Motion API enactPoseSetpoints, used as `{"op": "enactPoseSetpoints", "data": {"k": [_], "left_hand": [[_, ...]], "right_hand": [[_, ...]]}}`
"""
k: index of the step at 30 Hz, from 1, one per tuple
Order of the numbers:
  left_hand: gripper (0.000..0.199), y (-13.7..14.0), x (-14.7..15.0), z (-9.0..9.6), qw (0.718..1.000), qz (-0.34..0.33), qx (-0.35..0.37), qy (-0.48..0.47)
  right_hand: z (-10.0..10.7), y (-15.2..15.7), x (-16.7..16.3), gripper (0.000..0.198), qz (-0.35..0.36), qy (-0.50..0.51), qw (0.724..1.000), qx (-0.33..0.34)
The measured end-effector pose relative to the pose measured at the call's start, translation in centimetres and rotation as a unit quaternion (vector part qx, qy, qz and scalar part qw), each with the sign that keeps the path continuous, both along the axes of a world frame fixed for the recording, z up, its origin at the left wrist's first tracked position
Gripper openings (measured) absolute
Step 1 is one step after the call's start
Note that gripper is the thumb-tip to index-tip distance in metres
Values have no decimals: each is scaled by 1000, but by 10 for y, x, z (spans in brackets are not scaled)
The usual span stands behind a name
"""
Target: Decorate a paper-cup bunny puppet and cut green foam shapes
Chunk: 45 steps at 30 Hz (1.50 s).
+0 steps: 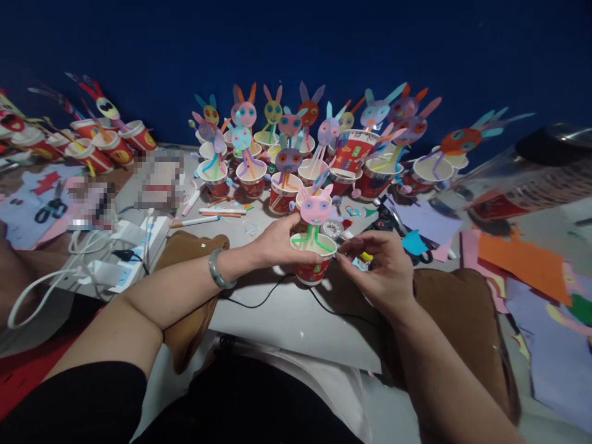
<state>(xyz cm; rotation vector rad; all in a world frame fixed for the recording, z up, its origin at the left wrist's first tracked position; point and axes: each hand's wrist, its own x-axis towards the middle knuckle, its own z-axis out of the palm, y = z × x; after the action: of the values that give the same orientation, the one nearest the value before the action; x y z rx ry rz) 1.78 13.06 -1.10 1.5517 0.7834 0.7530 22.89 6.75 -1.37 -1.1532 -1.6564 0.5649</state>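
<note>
My left hand (280, 240) is wrapped round a red paper cup (311, 271), thumb across the front of its rim. Inside the cup stands a pink paper rabbit head (316, 207) on bent green strips that look like drinking straws. Close to the right side of the rim is my right hand (382, 265), its thumb and fingertips drawn together in a pinch. Whatever those fingertips hold is too small to make out, and I cannot tell whether they touch the cup. Just behind the cup sits a roll of clear tape (332, 230).
Behind stand several finished rabbit cups (250, 176). More red cups (99, 151) fill the far left. A power strip (141, 246) with white cables lies left. Right are a transparent bottle (509, 179), orange paper (522, 259) and lilac paper (555, 351). Markers (197, 221) lie behind my left wrist.
</note>
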Motion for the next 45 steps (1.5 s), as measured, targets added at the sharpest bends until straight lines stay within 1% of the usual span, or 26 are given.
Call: {"op": "enactPoseSetpoints", "data": {"k": [6, 12, 14, 16, 19, 21, 25, 29, 41, 45], "left_hand": [[66, -2, 0, 2, 999, 17, 29, 23], [54, -4, -1, 8, 990, 49, 66, 110], [53, -4, -1, 7, 988, 59, 74, 121], [52, -3, -1, 6, 989, 62, 75, 113], [51, -1, -1, 4, 990, 62, 75, 99], [51, -1, -2, 4, 989, 69, 87, 102], [52, -1, -2, 5, 983, 81, 117, 118], [51, -3, -2, 8, 976, 90, 141, 137], [58, -6, -1, 11, 967, 78, 173, 172], [56, -7, -1, 11, 963, 79, 181, 184]], "right_hand": [[-1, 1, 0, 34, -13, -5, 1000, -13], [-3, 2, 3, 36, -25, -16, 1000, -2], [-2, 1, 6, 32, -36, -24, 999, -3], [1, 1, 9, 22, -43, -31, 999, -4], [8, 0, 12, 8, -20, -53, 998, -30], [13, 0, 12, 5, 2, -71, 996, -49], [16, 1, 8, 7, 19, -98, 993, -56], [13, 3, 5, 9, 12, -122, 991, -57], [11, 2, 2, 13, -19, -124, 991, -54], [10, 2, 2, 17, -25, -107, 991, -81]]}}
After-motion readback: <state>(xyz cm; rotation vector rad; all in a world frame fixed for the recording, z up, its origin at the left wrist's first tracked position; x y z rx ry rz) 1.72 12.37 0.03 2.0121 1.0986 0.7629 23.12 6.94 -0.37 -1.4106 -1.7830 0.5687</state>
